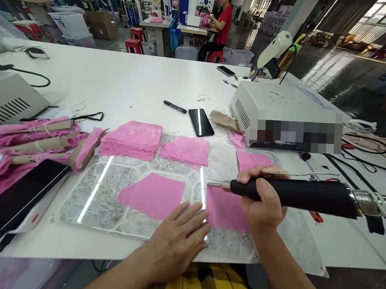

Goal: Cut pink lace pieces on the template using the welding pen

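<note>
My right hand (266,202) is wrapped round a thick black-handled tool (294,195) with a slim metal tip pointing left. That tip sits at the upper edge of a pink fabric piece (225,208), near the right edge of a clear plate (102,196). My left hand (178,238) lies flat on the plate, fingers spread, its fingertips at the lower edge of another pink fabric piece (158,194). Whether this piece is under or on the plate I cannot tell. Behind it are a tall stack of pink lace pieces (131,140) and a lower lace stack (186,150).
A grey metal box (279,101) stands at right, cables beside it. Phones (201,122) and a black marker (175,106) lie beyond the stacks. Pink bundles (34,136) and a large phone (25,196) occupy the left. A person in red (222,25) sits at a sewing machine behind.
</note>
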`<state>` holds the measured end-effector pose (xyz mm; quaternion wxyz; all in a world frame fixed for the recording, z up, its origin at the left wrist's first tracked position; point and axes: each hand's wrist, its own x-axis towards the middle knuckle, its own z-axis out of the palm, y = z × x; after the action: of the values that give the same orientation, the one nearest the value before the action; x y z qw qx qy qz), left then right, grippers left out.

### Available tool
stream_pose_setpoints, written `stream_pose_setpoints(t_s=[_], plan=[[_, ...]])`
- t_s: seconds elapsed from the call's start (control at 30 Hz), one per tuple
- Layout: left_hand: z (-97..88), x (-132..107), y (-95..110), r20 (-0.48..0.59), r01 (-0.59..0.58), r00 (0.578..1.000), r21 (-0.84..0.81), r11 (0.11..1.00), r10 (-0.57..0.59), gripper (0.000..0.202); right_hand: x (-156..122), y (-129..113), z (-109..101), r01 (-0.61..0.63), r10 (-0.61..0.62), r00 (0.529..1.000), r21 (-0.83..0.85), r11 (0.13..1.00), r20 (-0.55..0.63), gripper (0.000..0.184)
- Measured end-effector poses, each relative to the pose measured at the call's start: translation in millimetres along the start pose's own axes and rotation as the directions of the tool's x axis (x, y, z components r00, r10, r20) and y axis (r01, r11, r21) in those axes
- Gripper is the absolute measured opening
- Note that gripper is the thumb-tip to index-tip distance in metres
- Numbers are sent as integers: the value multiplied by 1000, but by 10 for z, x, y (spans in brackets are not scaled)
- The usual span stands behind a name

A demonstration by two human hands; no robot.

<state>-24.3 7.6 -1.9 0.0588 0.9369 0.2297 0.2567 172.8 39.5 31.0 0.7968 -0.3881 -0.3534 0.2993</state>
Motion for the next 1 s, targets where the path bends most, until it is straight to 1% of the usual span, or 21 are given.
stream_pose_setpoints(t_s=[0.2, 0.3, 0.43, 0.53, 0.67, 0.87, 1.0], plan=[[38, -15, -10, 18, 0, 1000, -16, 1000, 0, 26, 4, 11, 5, 45, -42, 998, -52, 998, 45, 12], [42, -21, -11, 27, 0, 1000, -10, 1000, 0, 27, 12, -7, 4, 19, -19, 1000, -40, 999, 16, 13], [30, -37, 5, 24, 2, 1000, -18, 1000, -2, 27, 15, -66, -64, -8, 8, 1000, 32, 999, -14, 13], [27, -50, 26, 20, 7, 1000, -27, 1000, -6, 27, 7, -100, -124, -51, 50, 999, 53, 997, 19, 12], [41, -65, 42, 40, 10, 999, -10, 1000, -10, 29, -16, -93, -151, -85, 82, 994, 33, 996, 71, 11], [58, -72, 41, 41, -1, 999, -28, 1000, 3, 29, -40, -69, -114, -54, 54, 993, 7, 998, 103, 10], [46, -66, 31, 45, 1, 999, -34, 999, 1, 30, -33, -81, -94, -51, 51, 994, 7, 999, 92, 11]])
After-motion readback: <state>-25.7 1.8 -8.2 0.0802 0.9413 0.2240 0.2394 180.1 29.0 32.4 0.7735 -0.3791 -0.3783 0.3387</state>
